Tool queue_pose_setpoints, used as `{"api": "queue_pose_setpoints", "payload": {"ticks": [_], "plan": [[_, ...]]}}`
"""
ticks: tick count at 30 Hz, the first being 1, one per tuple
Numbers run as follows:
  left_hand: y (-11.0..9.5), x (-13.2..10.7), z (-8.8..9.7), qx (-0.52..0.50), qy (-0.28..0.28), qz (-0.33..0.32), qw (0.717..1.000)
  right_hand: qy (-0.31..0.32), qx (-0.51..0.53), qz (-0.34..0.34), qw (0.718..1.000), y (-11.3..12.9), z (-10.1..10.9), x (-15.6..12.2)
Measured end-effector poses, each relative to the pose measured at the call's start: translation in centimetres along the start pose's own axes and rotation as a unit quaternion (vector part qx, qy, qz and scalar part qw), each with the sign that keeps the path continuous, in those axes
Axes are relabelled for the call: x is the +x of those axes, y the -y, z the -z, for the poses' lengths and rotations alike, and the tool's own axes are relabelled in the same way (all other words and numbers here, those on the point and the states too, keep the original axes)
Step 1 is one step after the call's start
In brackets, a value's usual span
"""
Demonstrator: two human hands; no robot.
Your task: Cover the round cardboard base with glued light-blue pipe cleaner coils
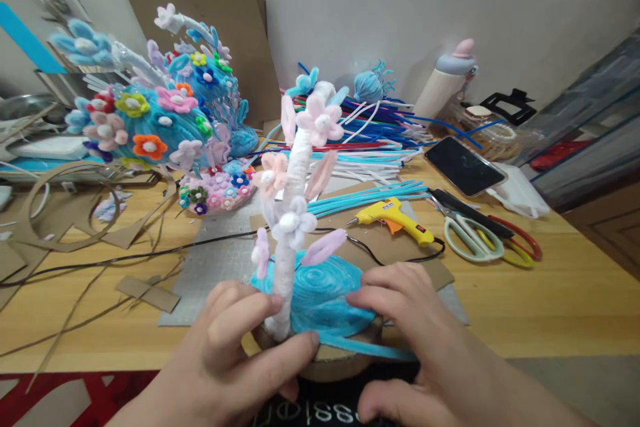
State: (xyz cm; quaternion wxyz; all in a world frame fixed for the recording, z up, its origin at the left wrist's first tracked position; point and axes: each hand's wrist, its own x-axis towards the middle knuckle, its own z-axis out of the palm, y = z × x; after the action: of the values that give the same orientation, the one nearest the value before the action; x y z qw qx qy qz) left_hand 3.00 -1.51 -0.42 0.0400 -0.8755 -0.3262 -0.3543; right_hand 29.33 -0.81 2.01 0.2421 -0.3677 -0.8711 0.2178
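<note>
At the near edge of the worktop [500, 293], the left hand [235, 333] grasps the cardboard base [340, 367], thumb uppermost; the fingers of the right hand [425, 320] curve against the blue coil [317, 287], any pinch being indeterminable. Neat coiling probably calls for a steady base and gentle, even tension. The coil lies between both sets of fingers, beside the white stem [299, 167]; the blue strip [365, 346] runs toward the right palm.
</note>
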Motion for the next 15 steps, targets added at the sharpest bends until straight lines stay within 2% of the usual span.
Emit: {"api": "queue_pose_setpoints", "payload": {"ticks": [3,4,5,6,8,11,13,15], "plan": [[0.0,0.5,0.3,0.006,0.028,-0.011,1.000,-0.037,0.095,-0.045,0.994,-0.5,-0.7,-0.7],[0.0,0.7,0.5,0.002,0.033,-0.008,0.999,-0.063,0.165,-0.076,0.981,-0.7,-0.9,-0.8],[0.0,0.8,0.6,-0.002,0.040,-0.002,0.999,-0.095,0.248,-0.110,0.958,-0.8,-1.0,-0.8],[0.0,1.0,0.8,-0.005,0.048,0.004,0.999,-0.128,0.336,-0.145,0.922,-1.0,-1.1,-0.8],[0.1,1.2,0.9,-0.004,0.061,0.012,0.998,-0.178,0.488,-0.197,0.832,-1.4,-1.0,-0.5],[0.3,1.4,0.8,0.006,0.054,0.006,0.999,-0.190,0.624,-0.247,0.717,-1.8,-0.7,0.1],[0.4,1.6,0.6,0.008,0.036,0.000,0.999,-0.185,0.672,-0.266,0.666,-2.1,-0.7,0.3],[0.5,1.8,0.3,0.004,0.020,-0.004,1.000,-0.190,0.700,-0.270,0.633,-2.4,-0.8,0.5]]}}
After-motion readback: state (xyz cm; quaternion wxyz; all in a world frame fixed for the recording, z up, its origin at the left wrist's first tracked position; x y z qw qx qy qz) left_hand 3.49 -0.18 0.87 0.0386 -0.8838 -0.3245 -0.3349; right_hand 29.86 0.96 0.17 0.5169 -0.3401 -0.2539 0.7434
